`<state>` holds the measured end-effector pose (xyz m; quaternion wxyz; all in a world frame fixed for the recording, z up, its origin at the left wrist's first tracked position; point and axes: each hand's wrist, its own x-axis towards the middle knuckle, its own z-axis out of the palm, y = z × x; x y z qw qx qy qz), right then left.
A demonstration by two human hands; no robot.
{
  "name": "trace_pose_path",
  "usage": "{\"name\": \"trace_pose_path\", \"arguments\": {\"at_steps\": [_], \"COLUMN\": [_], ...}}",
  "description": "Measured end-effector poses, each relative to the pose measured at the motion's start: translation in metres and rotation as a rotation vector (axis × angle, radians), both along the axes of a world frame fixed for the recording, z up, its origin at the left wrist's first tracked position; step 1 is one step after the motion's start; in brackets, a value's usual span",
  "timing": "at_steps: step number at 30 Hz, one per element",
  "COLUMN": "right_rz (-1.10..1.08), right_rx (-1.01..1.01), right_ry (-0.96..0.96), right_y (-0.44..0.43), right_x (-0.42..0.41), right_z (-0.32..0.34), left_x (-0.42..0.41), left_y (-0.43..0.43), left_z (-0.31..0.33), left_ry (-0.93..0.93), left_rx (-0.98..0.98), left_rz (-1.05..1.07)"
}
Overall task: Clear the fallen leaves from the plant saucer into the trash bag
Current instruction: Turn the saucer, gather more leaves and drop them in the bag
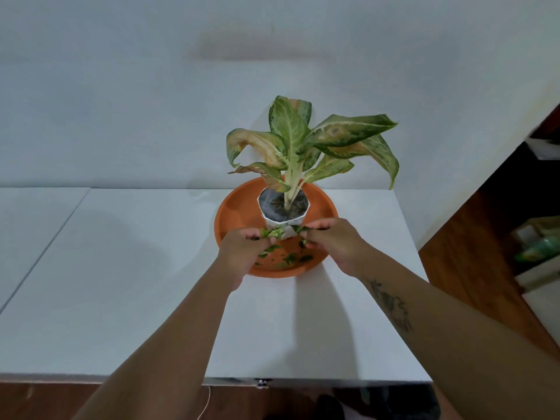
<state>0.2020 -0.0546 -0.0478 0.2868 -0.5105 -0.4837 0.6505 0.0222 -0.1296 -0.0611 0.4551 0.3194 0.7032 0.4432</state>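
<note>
An orange plant saucer point(233, 213) sits on the white table, holding a small white-wrapped pot point(283, 207) with a green and yellow leafy plant point(303, 140). Several fallen green leaf pieces point(292, 258) lie in the near part of the saucer. My left hand point(242, 253) is over the saucer's near left rim, fingers closed on a bunch of leaf pieces point(271, 233). My right hand point(333, 244) is just right of it, pinching more leaf pieces point(301, 229) in front of the pot. No trash bag is in view.
The white table point(136, 283) runs left, with a seam point(45, 247) at the far left and its front edge near me. A white wall stands behind. Brown floor and shelves with items point(539, 247) lie to the right.
</note>
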Motion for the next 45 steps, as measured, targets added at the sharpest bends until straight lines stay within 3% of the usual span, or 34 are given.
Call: {"name": "trace_pose_path", "arguments": {"at_steps": [8,18,29,45], "right_rz": [-0.208,-0.283,-0.201,-0.314], "right_rx": [-0.326,-0.483,-0.435,-0.427], "right_ry": [0.455,0.712,0.806,0.718], "right_y": [-0.023,-0.049,-0.042,-0.019], "right_x": [-0.005,0.000,0.043,0.325], "right_z": [-0.005,-0.017,0.003,-0.014], "left_x": [0.003,0.008,0.066,0.334], "left_y": [-0.005,-0.024,-0.025,-0.001], "left_z": [-0.001,0.002,0.009,0.003], "left_ry": [-0.470,-0.876,-0.911,-0.942], "left_rx": [0.077,0.089,0.211,0.163], "left_rz": [0.023,0.196,0.203,0.203]}}
